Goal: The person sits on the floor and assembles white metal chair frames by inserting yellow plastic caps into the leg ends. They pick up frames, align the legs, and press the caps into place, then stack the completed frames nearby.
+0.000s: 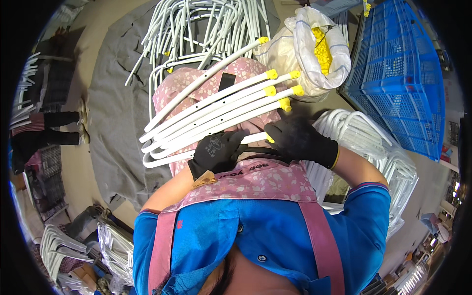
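Several white bent metal tubes (246, 84) lie across my lap on a pink flowered apron (250, 174). Most of their right ends carry yellow plastic end caps (298, 90). My left hand (216, 151), in a black work glove, is closed around the nearest white tube (253, 139), close to my waist. At that tube's right end shows a yellow end cap (269, 138). My right hand (301, 140), gloved too, has its fingertips closed on this cap. Part of the cap is hidden behind the fingers.
Ahead, a heap of white bent tubes (201, 34) lies on a grey cloth (115, 98). An open white sack (290, 54) holds yellow caps. Blue plastic crates (393, 73) stand on the right, near plastic-wrapped tubes (364, 142). Another person's legs (59, 128) show at left.
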A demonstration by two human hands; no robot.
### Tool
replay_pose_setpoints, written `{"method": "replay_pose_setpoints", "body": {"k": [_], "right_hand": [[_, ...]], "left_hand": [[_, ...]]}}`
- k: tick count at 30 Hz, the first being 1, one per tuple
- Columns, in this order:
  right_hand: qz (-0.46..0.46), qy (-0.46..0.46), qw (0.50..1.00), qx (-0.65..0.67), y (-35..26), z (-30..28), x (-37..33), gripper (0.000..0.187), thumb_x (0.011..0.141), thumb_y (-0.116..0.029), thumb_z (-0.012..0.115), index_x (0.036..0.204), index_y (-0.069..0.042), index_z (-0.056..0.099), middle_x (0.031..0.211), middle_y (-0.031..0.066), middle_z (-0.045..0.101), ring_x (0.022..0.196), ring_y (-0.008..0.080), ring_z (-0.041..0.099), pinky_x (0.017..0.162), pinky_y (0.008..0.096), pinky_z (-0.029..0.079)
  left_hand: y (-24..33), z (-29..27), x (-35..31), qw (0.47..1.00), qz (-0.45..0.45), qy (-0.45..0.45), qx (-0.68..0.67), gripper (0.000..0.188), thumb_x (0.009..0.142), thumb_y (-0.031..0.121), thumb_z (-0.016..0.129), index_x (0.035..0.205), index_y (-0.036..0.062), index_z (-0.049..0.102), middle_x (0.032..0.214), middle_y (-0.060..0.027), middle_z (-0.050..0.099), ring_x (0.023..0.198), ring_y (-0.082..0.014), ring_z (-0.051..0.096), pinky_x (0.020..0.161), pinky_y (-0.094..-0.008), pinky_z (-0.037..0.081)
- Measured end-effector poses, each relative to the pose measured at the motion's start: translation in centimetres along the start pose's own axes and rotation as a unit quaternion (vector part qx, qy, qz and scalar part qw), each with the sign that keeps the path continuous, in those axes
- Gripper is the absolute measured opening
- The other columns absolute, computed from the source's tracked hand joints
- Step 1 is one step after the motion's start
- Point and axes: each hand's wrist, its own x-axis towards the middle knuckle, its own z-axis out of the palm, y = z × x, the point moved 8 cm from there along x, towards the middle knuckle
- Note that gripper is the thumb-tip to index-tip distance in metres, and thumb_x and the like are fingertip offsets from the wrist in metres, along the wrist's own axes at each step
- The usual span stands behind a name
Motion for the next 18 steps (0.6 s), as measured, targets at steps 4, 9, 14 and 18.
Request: {"method": "replay_pose_setpoints", "body": {"k": [4, 9, 14, 18], "right_hand": [[0.048, 0.039, 0.987, 0.15, 1.8, 0.1, -0.2, 0.02, 0.081, -0.025, 0.064, 0.087, -0.006, 0.062, 0.08, 0.0073, 0.062, 0.072, 0.024, 0.064, 0.06, 0.0405, 0.051], [0.076, -0.01, 0.931, 0.358, 2.1, 1.4, 0.2, 0.041, 0.087, -0.037, 0.067, 0.116, -0.008, 0.067, 0.109, 0.0126, 0.07, 0.097, 0.0278, 0.067, 0.085, 0.0362, 0.053], [0.111, -0.021, 0.918, 0.379, 4.5, 0.5, -0.6, 0.038, 0.09, -0.035, 0.067, 0.113, -0.005, 0.066, 0.103, 0.0138, 0.069, 0.095, 0.028, 0.066, 0.085, 0.0363, 0.052], [0.181, 0.044, 0.924, 0.334, 7.5, -0.5, -2.7, 0.026, 0.091, -0.027, 0.065, 0.104, -0.004, 0.066, 0.095, 0.0134, 0.068, 0.089, 0.0269, 0.066, 0.08, 0.0364, 0.051]], "left_hand": [[0.2, -0.6, 0.1, 0.999, -0.018, 0.016, -0.026, 0.032, 0.092, 0.025, 0.061, 0.121, 0.0128, 0.059, 0.092, -0.014, 0.068, 0.079, -0.0336, 0.066, 0.064, -0.0439, 0.052], [0.2, -0.4, 0.6, 0.996, -0.03, -0.021, -0.08, 0.03, 0.092, 0.024, 0.061, 0.119, 0.0116, 0.061, 0.095, -0.015, 0.068, 0.08, -0.0345, 0.066, 0.065, -0.044, 0.052], [1.1, -0.1, 2.8, 0.995, -0.007, -0.014, -0.1, 0.035, 0.095, 0.024, 0.059, 0.127, 0.0103, 0.06, 0.095, -0.0175, 0.068, 0.083, -0.0356, 0.065, 0.071, -0.0441, 0.052], [1.8, 2.4, 5.6, 0.997, 0.007, -0.079, -0.016, 0.036, 0.094, 0.029, 0.06, 0.126, 0.0109, 0.06, 0.093, -0.0164, 0.068, 0.082, -0.0339, 0.066, 0.07, -0.042, 0.052]]}}
